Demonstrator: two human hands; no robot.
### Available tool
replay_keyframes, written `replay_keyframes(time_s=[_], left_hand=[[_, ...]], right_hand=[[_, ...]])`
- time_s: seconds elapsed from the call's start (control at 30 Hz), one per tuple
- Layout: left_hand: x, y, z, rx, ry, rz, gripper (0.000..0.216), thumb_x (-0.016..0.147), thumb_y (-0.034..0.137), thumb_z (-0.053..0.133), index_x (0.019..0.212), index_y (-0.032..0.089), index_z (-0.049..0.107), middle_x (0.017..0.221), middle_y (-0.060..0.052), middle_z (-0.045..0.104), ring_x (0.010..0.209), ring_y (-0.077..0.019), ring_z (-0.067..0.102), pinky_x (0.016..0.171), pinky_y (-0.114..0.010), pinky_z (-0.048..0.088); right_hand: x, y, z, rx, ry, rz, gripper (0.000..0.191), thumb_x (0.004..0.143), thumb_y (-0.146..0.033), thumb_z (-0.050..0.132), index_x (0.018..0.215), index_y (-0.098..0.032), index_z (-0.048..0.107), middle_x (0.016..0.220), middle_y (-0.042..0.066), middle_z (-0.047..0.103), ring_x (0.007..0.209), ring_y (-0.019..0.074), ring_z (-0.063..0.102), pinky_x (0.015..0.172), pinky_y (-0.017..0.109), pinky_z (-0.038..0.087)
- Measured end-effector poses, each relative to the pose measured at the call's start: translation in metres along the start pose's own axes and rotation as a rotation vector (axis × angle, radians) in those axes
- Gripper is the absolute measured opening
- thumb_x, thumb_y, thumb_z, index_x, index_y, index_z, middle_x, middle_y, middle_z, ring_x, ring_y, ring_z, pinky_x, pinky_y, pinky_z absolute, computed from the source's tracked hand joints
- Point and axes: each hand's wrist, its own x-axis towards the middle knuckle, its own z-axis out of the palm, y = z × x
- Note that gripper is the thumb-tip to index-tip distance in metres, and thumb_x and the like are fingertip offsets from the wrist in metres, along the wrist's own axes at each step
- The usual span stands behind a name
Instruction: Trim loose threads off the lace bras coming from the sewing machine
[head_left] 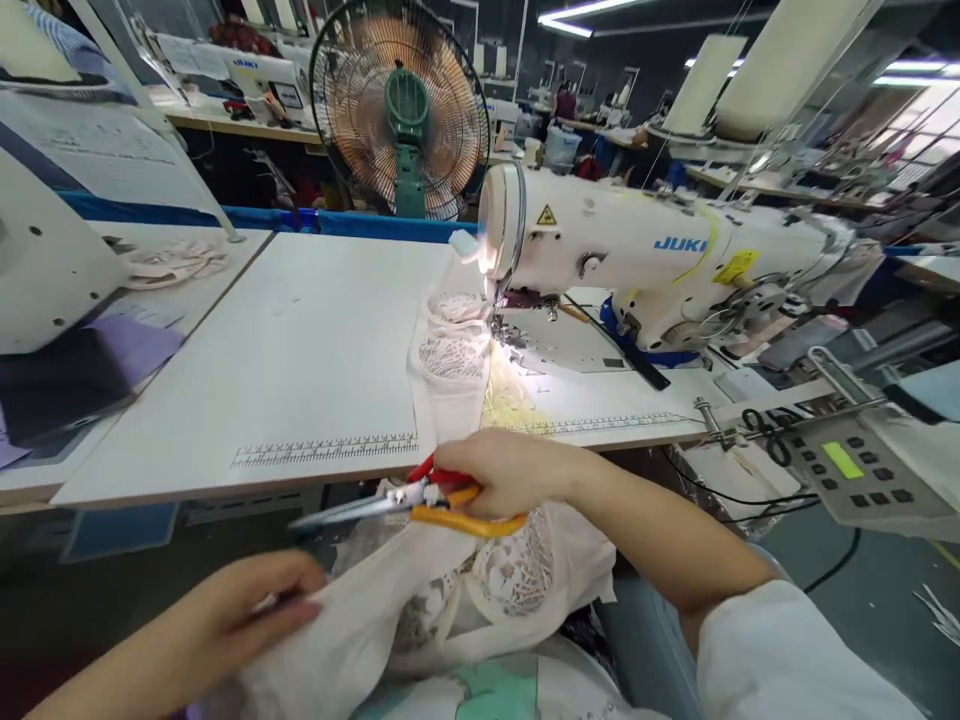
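Note:
My right hand (510,470) is closed around the orange and red handles of a pair of scissors (390,503), whose metal blades point left just below the table's front edge. My left hand (247,605) pinches the edge of a white lace garment (450,600) heaped in my lap. Part of the same pale lace fabric (450,350) runs up over the table edge to the needle area of the white JUKI sewing machine (645,255), lit by its lamp.
The white sewing table (300,360) carries printed rulers along its front edge. A control panel with a green display (847,465) sits at the right. A standing fan (401,110) is behind the table. Another machine (45,260) and folded fabric are at the left.

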Motion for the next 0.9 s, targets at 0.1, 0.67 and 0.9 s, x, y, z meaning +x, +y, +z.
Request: replay_keyframes(time_s=[0.1,0.67,0.9], left_hand=[[0.023,0.007,0.002,0.246,-0.205,0.030,0.018,0.077,0.033,0.053,0.076,0.023,0.067,0.071,0.001,0.068,0.063,-0.0146,0.060,0.055,-0.015,0.043],[0.045,0.048,0.044,-0.182,0.059,0.002,0.010,0.073,0.027,0.058,0.070,0.018,0.058,0.067,0.000,0.056,0.065,-0.0133,0.053,0.059,-0.022,0.045],[0.046,0.054,0.042,-0.389,0.097,-0.186,0.012,0.064,0.026,0.069,0.065,0.017,0.061,0.066,0.001,0.056,0.063,-0.0115,0.049,0.055,-0.019,0.041]], right_hand=[[0.005,0.011,0.003,0.060,0.013,0.047,0.017,0.073,-0.026,0.053,0.072,-0.019,0.037,0.067,-0.002,0.048,0.056,0.0111,0.040,0.049,0.022,0.029],[0.017,0.016,-0.013,0.140,-0.045,-0.078,0.019,0.074,-0.024,0.052,0.067,-0.020,0.035,0.064,-0.003,0.045,0.057,0.0109,0.039,0.052,0.023,0.029],[0.018,0.018,-0.013,0.155,-0.026,-0.118,0.017,0.074,-0.023,0.051,0.068,-0.020,0.036,0.067,-0.002,0.047,0.058,0.0116,0.040,0.051,0.024,0.029]])
